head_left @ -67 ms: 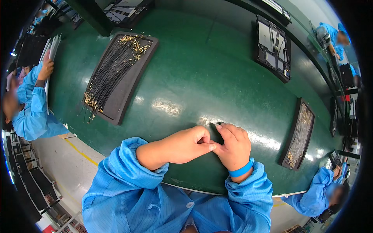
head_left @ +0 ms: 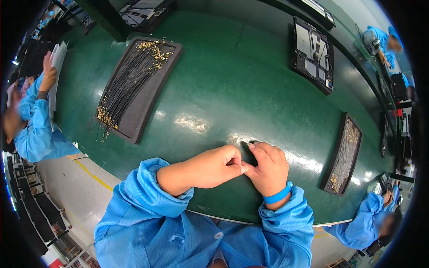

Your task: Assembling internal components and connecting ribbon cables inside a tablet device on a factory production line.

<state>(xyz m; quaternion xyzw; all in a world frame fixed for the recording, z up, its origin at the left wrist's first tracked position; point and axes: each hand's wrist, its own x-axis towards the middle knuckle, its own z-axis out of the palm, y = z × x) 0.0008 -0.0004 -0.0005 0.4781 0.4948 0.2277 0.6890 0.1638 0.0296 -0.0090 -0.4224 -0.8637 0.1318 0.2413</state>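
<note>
Flanking hands [head_left: 270, 167] (grip unclear): two cable-filled trays [head_left: 144, 98].

To the right of the black-cable tray [head_left: 139, 108], a broad bare stretch of bench [head_left: 223, 89] could be crossed by a hand. Its near part is taken up by the left hand [head_left: 216, 167] and right hand [head_left: 270, 169]. Well right of that tray, passage is blocked by a grey-cable tray [head_left: 335, 154]; near the black-cable tray's far-left corner, by a green post [head_left: 105, 18]; to its left, by a co-worker's sleeve [head_left: 41, 117].
</note>
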